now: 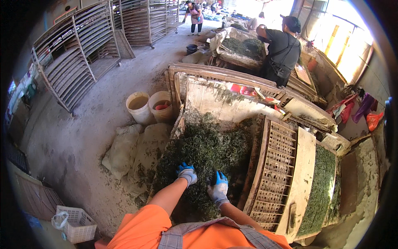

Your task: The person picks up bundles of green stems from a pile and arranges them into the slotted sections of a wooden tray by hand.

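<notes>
A heap of dark green, stringy plant matter that looks like seaweed [203, 143] fills the wooden-sided bin in front of me. My left hand [187, 174], in a blue and grey work glove, rests on its near left part with the fingers apart and the tips partly sunk in. Close by on the right, my right hand [218, 187] wears a matching glove. Its fingers are spread at the heap's near edge, and nothing distinct shows in either palm. Beside the bin lies a slatted wooden frame [275, 166], then a pale board [302, 178] and a green layer of the same stuff [319, 186].
Two white buckets [140, 108] and pale sacks [124, 151] stand left of the bin. A white plastic basket [75, 224] sits at the lower left. Tall slatted racks [76, 54] line the far left. A person in dark clothes [284, 50] stands by another heaped bin [242, 50].
</notes>
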`<move>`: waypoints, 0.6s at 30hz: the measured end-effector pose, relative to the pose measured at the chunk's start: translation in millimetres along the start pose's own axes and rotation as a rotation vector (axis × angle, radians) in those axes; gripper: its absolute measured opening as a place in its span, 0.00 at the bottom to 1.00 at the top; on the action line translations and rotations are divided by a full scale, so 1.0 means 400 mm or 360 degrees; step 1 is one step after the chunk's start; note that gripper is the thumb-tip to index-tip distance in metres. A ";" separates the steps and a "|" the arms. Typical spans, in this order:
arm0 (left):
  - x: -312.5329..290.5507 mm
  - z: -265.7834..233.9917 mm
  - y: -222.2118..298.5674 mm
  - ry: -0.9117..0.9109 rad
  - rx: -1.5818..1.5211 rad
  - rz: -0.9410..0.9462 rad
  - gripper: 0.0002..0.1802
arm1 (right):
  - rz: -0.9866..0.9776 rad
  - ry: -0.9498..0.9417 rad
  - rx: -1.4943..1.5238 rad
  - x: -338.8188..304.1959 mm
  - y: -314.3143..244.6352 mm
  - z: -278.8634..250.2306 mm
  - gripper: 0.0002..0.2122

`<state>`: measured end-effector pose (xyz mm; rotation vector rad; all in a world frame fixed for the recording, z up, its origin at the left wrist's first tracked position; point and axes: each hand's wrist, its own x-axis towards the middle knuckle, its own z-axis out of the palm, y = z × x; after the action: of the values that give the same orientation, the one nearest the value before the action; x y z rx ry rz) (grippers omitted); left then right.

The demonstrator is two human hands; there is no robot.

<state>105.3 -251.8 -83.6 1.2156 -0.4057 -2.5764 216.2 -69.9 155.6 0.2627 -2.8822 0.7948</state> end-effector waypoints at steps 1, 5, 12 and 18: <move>0.032 -0.024 -0.005 0.0017 -0.1240 0.0019 0.44 | -0.0022 0.0012 0.0032 0.008 -0.011 -0.008 0.28; -0.082 0.042 -0.020 0.0198 -0.2153 -0.0208 0.42 | 0.0061 0.0016 -0.0012 0.036 0.040 -0.016 0.22; -0.302 0.191 0.066 0.0617 -0.5116 -0.0313 0.40 | 0.0312 -0.0135 0.0055 0.109 0.110 0.005 0.12; -0.365 0.225 0.105 0.0587 -0.5355 -0.0288 0.39 | 0.0424 -0.0168 0.0231 0.122 0.099 0.000 0.14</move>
<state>129.7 -227.2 89.5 -0.2015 2.3873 0.0270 160.8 -42.8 145.0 -0.0703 -3.0016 1.0671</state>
